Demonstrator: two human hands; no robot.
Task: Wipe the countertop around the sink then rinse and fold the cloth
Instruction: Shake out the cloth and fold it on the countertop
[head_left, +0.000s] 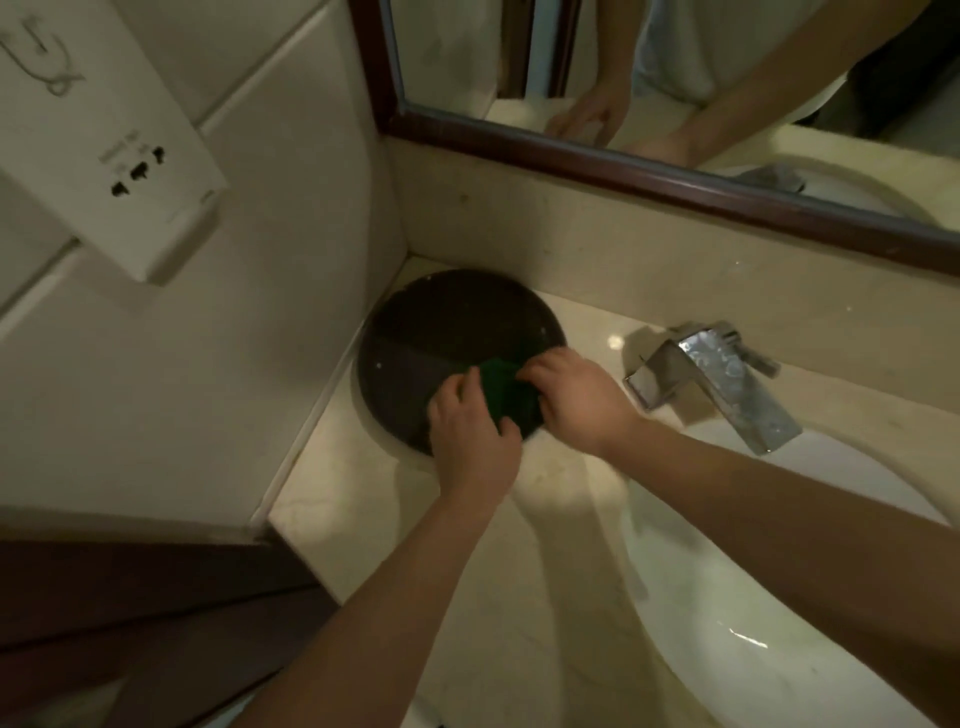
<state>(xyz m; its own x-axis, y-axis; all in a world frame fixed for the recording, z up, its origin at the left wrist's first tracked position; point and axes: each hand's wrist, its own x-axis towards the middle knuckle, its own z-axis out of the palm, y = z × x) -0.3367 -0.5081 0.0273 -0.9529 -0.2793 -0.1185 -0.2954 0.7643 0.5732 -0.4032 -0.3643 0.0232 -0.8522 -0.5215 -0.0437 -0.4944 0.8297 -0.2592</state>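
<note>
A small green cloth (506, 391) lies on a dark round tray (415, 353) in the back left corner of the beige marble countertop (519, 597). My left hand (470, 435) grips the cloth's near left edge. My right hand (576, 397) holds its right side, fingers curled onto it. Both hands cover much of the cloth, so how it is folded is hidden. The white sink basin (779, 623) curves along the right.
A chrome tap (727, 384) stands behind the basin, just right of my right hand. A wood-framed mirror (649, 171) runs along the back wall. A white socket box (130, 171) juts from the left wall. The counter's front edge drops off at lower left.
</note>
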